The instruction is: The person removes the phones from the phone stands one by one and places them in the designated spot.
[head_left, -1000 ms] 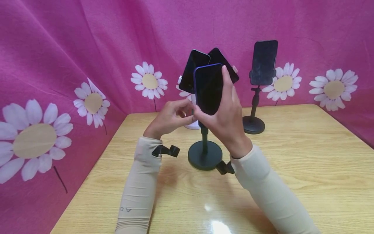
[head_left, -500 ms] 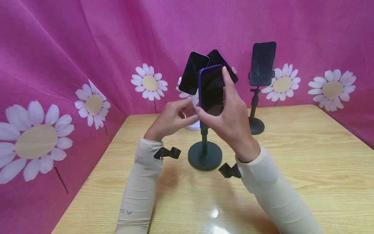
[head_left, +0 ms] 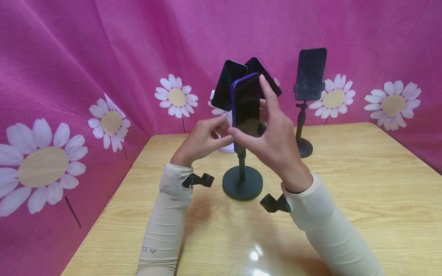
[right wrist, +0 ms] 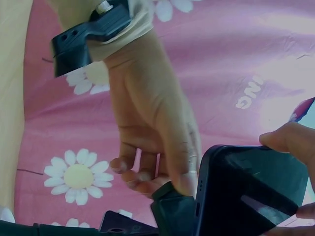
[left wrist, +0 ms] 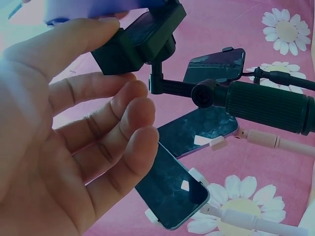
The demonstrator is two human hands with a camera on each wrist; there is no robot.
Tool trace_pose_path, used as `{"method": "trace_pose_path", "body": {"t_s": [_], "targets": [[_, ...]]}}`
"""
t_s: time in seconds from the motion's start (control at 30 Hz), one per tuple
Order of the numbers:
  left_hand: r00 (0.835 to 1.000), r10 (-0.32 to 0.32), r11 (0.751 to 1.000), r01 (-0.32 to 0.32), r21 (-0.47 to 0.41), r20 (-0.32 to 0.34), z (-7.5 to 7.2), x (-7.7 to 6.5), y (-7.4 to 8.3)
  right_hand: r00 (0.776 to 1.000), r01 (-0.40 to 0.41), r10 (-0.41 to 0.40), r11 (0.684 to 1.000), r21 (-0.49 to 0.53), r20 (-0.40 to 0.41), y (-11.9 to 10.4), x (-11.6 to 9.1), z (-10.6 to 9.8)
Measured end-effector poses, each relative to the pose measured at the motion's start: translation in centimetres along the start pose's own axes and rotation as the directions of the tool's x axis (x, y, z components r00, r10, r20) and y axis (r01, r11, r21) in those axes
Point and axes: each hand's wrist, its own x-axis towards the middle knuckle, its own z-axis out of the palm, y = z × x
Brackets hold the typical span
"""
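Observation:
A phone with a purple edge (head_left: 246, 105) stands upright in front of a black phone stand (head_left: 243, 183), turned partly sideways. My right hand (head_left: 277, 136) holds it, thumb at the near lower edge and index finger at the top corner. My left hand (head_left: 203, 140) pinches one arm of the stand's black clamp (left wrist: 116, 54) between thumb and index finger. In the left wrist view, the other fingers curl loosely below, and the clamp's open face (left wrist: 157, 32) lies close to the phone's purple side. The right wrist view shows the phone screen (right wrist: 246, 191) right beside the pinched clamp.
Two phones lean at angles on white stands behind, a left one (head_left: 228, 85) and a right one (head_left: 272, 82). Another phone (head_left: 311, 74) sits upright in a black stand (head_left: 299, 147) at back right. The wooden table (head_left: 348, 199) meets a pink flowered cloth (head_left: 131, 57).
The phone has turned more edge-on, showing more of its purple side. My right wrist has shifted right and slightly down, while my left hand has barely moved.

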Motion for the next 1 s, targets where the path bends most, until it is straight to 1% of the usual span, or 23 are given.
{"method": "trace_pose_path", "body": {"t_s": [0.2, 0.3, 0.47, 0.53, 0.6, 0.7, 0.83, 0.93, 1.0], "targets": [[1.000, -0.011, 1.000, 0.011, -0.002, 0.005, -0.1, 0.1, 0.2, 1.000, 0.006, -0.004, 0.998, 0.069, -0.025, -0.3, 0.3, -1.4], [1.000, -0.008, 1.000, 0.008, -0.013, 0.006, -0.2, 0.2, 0.4, 0.999, -0.019, 0.022, 0.996, 0.085, -0.036, -0.1, 0.4, -2.5], [0.999, -0.028, 0.999, 0.028, -0.028, 0.016, -0.2, 0.3, 0.5, 0.996, -0.066, 0.070, 0.994, 0.084, -0.052, 0.5, 0.3, -4.7], [0.999, -0.036, 0.999, 0.036, -0.032, 0.018, -0.1, 0.4, 0.5, 0.994, -0.088, 0.091, 0.995, 0.045, -0.061, 0.9, 0.3, -5.5], [0.999, -0.045, 0.998, 0.045, -0.031, 0.021, -0.1, 0.4, 0.5, 0.990, -0.128, 0.127, 0.992, -0.009, -0.062, 1.4, 0.3, -6.3], [0.998, -0.058, 0.998, 0.059, -0.029, 0.024, 0.0, 0.3, 0.4, 0.981, -0.191, 0.187, 0.978, -0.090, -0.051, 2.4, 0.3, -7.4], [0.997, -0.069, 0.997, 0.070, -0.033, 0.025, 0.1, 0.2, 0.3, 0.972, -0.234, 0.234, 0.957, -0.169, -0.020, 4.0, 0.3, -8.4], [0.997, -0.071, 0.997, 0.071, -0.034, 0.025, 0.1, 0.1, 0.3, 0.961, -0.263, 0.276, 0.931, -0.254, 0.016, 5.3, 0.1, -8.9], [0.997, -0.073, 0.997, 0.074, -0.033, 0.025, 0.2, 0.0, 0.3, 0.943, -0.298, 0.330, 0.900, -0.318, 0.050, 6.4, -0.2, -9.1]]}}
